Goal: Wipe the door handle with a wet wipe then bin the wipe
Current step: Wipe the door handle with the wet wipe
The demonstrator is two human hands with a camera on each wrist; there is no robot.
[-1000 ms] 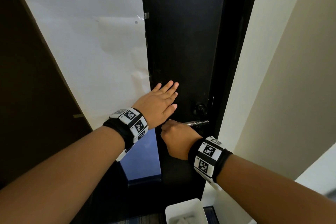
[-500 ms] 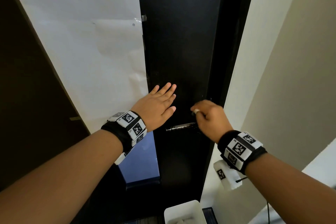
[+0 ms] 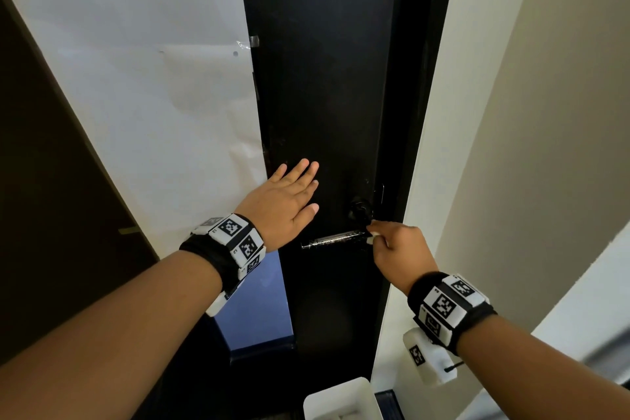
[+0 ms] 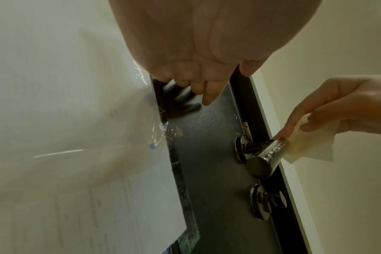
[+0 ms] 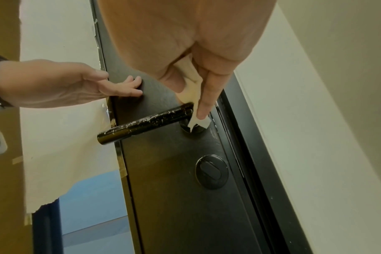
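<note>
Two hands are at a black door (image 3: 324, 95). The left hand (image 3: 284, 203) lies flat against the door panel, fingers straight and close together, above and to the left of the door handle (image 3: 332, 239). In the right wrist view the left hand's fingertips (image 5: 133, 87) touch the panel near its left edge.

The right hand (image 3: 397, 247) pinches a white wet wipe (image 5: 193, 96) between thumb and forefinger. The wipe is pressed against the handle at its inner end, where the lever meets the round base plate (image 5: 190, 128). A loose corner of the wipe hangs over that plate. In the left wrist view the wipe (image 4: 309, 146) spreads out behind the lever (image 4: 265, 158), with the forefinger (image 4: 293, 120) extended down onto it.

The handle is a dark cylindrical lever that projects horizontally to the left; its surface shows pale flecks and scuffs. A round thumb-turn lock (image 5: 211, 171) sits on the door close to the handle, separate from it.

White paper (image 3: 153, 95) covers the surface left of the door, with a blue area (image 3: 255, 310) exposed under its lower edge. A white bin (image 3: 341, 399) stands on the floor below the handle. Each wrist carries a black band with square black-and-white markers (image 3: 235, 239).
</note>
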